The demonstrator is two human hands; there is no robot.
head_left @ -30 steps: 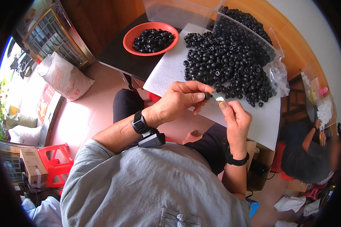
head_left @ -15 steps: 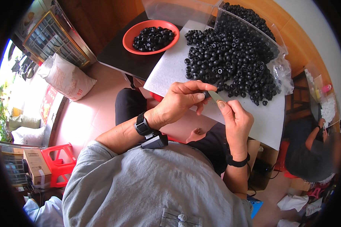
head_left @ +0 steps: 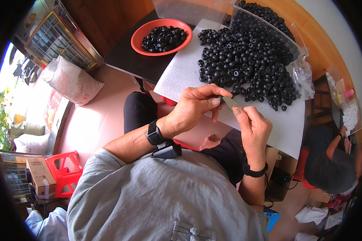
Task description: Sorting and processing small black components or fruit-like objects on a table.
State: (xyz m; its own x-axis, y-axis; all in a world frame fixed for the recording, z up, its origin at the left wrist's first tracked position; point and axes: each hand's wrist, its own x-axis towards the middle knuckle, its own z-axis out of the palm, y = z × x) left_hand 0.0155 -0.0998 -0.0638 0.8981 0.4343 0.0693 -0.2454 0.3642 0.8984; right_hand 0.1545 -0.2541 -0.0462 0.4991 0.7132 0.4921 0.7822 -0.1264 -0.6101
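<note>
– Left hand [head_left: 197,102] pinching, and there's the small black piece [head_left: 221,99] you've got caught in it!

– And your right hand [head_left: 253,122]?

– Pinching too, on a thin flat blade [head_left: 230,103], its far end right at the piece; whether they touch, I can't tell. Looks like the step in hand is working the blade at that piece's edge.

– So what does your next move call for?

– Steady hold on the left, I'd judge, and small, careful strokes. Just beyond your hands, the heap of black pieces [head_left: 245,68] spreads over the pale tabletop [head_left: 287,130]; farther out, to your left, more sit in the red bowl [head_left: 136,42] on the black table [head_left: 122,62].
</note>
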